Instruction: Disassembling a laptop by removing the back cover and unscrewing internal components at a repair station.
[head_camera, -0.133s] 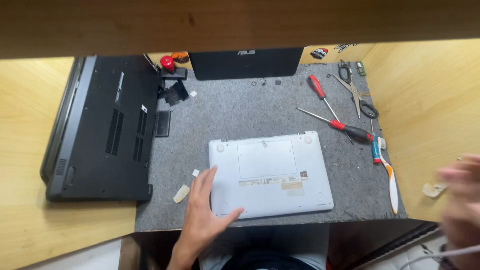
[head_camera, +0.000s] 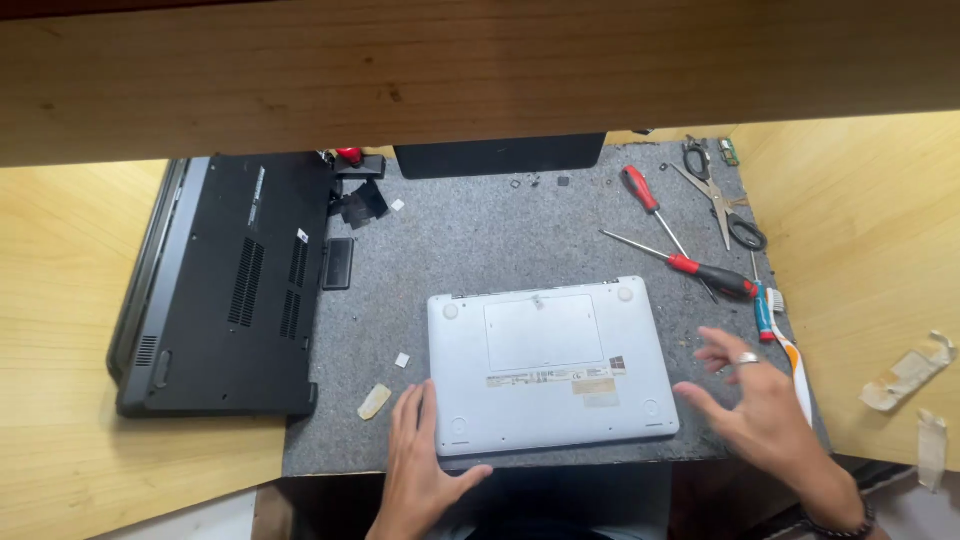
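Observation:
A small white laptop lies upside down on a grey felt mat, near its front edge. My left hand rests flat on the laptop's near left corner, fingers spread. My right hand hovers just off the laptop's right edge with fingers apart and a ring on one finger; it holds nothing. Two red-handled screwdrivers lie on the mat beyond my right hand, and a toothbrush lies at the mat's right edge.
A large black laptop lies upside down at the left, overhanging the mat. Scissors, small black parts and a dark screen sit at the back. A wooden shelf overhangs the top. Tape scraps lie on the wooden desk at right.
My right hand has come in from the far right edge towards the white laptop's right side. My left hand stays on the near left corner.

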